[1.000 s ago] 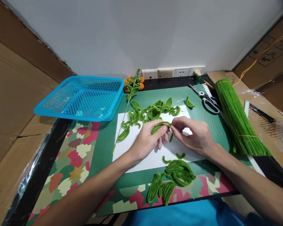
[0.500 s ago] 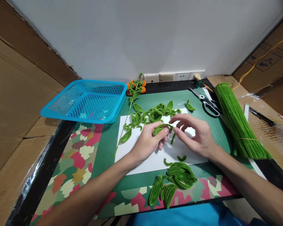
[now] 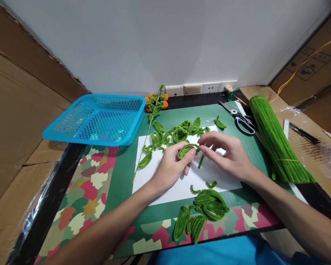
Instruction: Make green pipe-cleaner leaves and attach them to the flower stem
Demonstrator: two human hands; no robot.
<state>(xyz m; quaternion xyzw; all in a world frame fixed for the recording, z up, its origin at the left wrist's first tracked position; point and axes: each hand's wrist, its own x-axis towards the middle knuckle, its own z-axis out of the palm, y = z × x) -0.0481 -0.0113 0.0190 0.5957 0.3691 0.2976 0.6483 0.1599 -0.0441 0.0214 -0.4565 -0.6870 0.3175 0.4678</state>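
Observation:
Over the white paper, my left hand grips a green pipe-cleaner leaf between thumb and fingers. My right hand pinches the leaf's right end with thumb and forefinger, its other fingers curled. A short green stem hangs below the pinch. Behind my hands lies a row of green pipe-cleaner leaves along the paper's far edge. Nearer my body, another heap of such leaves rests partly on the mat's patterned border.
A blue perforated basket stands at the left. Behind the paper lies a green stem beside orange pipe-cleaner flowers. On the right are scissors, a tied bundle of green pipe cleaners and a black craft knife. Wall sockets line the back.
My right thumb and forefinger have closed onto the leaf's right end; before, they were slightly apart. My left hand keeps its hold. The whole view has shifted slightly.

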